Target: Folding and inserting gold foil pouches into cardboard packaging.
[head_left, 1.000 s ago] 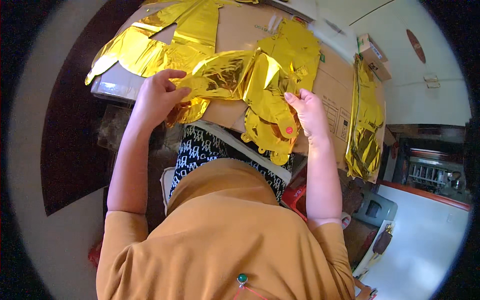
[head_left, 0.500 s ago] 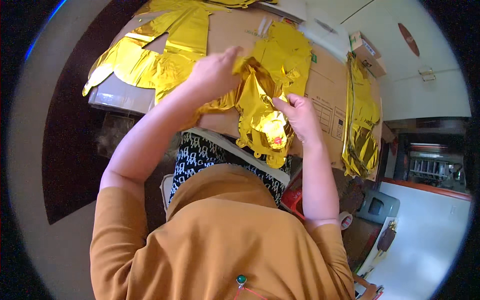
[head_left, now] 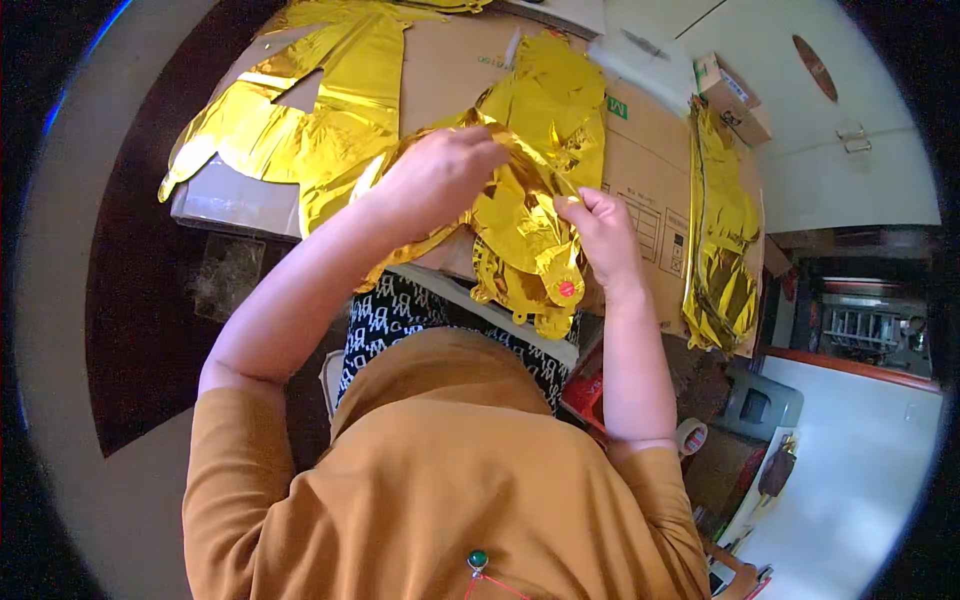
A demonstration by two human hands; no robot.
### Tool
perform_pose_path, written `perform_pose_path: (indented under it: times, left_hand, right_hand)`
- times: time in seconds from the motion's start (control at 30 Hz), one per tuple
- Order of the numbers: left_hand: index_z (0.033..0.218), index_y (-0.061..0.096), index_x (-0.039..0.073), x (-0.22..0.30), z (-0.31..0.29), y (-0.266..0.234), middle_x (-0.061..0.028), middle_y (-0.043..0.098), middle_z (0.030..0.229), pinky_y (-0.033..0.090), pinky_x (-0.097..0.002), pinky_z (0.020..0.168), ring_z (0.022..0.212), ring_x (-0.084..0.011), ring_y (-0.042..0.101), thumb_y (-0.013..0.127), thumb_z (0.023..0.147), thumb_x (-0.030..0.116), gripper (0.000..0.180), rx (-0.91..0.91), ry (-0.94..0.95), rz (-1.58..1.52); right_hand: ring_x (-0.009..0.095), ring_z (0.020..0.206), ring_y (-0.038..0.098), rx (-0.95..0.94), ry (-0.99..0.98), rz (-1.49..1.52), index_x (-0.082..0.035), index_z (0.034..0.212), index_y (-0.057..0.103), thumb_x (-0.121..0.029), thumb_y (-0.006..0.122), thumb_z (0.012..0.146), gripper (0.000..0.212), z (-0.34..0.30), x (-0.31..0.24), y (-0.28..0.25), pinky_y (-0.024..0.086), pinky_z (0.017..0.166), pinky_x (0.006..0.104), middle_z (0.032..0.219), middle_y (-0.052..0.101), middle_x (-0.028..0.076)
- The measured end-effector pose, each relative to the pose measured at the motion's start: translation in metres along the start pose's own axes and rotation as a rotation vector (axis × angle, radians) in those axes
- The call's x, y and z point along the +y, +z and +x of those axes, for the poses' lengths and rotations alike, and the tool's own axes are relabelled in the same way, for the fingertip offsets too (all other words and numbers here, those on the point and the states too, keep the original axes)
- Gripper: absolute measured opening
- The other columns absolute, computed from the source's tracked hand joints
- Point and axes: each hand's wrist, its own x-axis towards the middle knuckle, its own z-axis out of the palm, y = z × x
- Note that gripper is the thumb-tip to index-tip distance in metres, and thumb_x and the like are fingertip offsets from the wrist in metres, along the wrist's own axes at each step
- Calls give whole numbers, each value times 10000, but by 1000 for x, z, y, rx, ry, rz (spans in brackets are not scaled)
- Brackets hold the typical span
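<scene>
Presently in hand: 1 crumpled piece of gold foil (head_left: 520,235), between the 2 hands, over the near edge of the cardboard and in front of the lap; its lower end bears 1 round red sticker (head_left: 567,289).

Left hand (head_left: 440,172): bent at the wrist, fingers drawn in narrow at the foil's upper fold, tips partly hidden; whether it grips cannot be told.

Right hand (head_left: 606,232): thumb and forefinger pinched on the foil's right edge.

Surroundings:
- 1 wide, flat gold sheet (head_left: 350,95), spread to the left, with a dark gap cut through it.
- 1 gold piece (head_left: 555,85), lying flat just beyond the hands.
- 1 long folded gold bundle (head_left: 722,225), well to the right of the right hand.
- Brown cardboard (head_left: 640,150), printed, beneath the gold pieces.
- 1 small carton (head_left: 735,100), near the bundle's far end.
- 1 roll of tape (head_left: 690,436), low, beside the right forearm.
- 1 grey plastic stool or bin (head_left: 760,402), right of the tape; kind uncertain.

Clothing: ochre shirt (head_left: 450,460); black-and-white patterned trousers (head_left: 395,305); 1 green bead (head_left: 477,559) on a red cord.
</scene>
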Motion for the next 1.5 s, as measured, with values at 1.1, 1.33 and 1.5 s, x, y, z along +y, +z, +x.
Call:
perform_pose_path:
  times: [1.1,1.33,1.5]
  left_hand:
    - [1352,461,-13,-21,39,14,-144,613,1093,518,-313,765,918,-176,608,603,941,391,593,126,-842,-848]
    - [1248,571,-37,-24,40,7,-112,655,1072,499,-283,785,907,-172,622,659,877,298,507,-27,-821,-839]
    - [1269,580,-35,-31,54,7,-117,677,1049,503,-302,804,906,-180,630,701,835,297,559,-251,-775,-613]
  right_hand:
    - [242,898,646,57,-435,-468,-23,1088,678,-94,516,952,223,14,-29,-32,503,790,324,1017,678,114]
    - [347,1041,613,-240,-580,-944,-86,1307,539,-17,597,768,546,63,-21,-25,516,887,394,1312,524,161]
    - [289,916,644,-247,-460,-852,-36,1132,646,-88,617,809,328,72,-19,-24,528,802,358,1077,645,141]
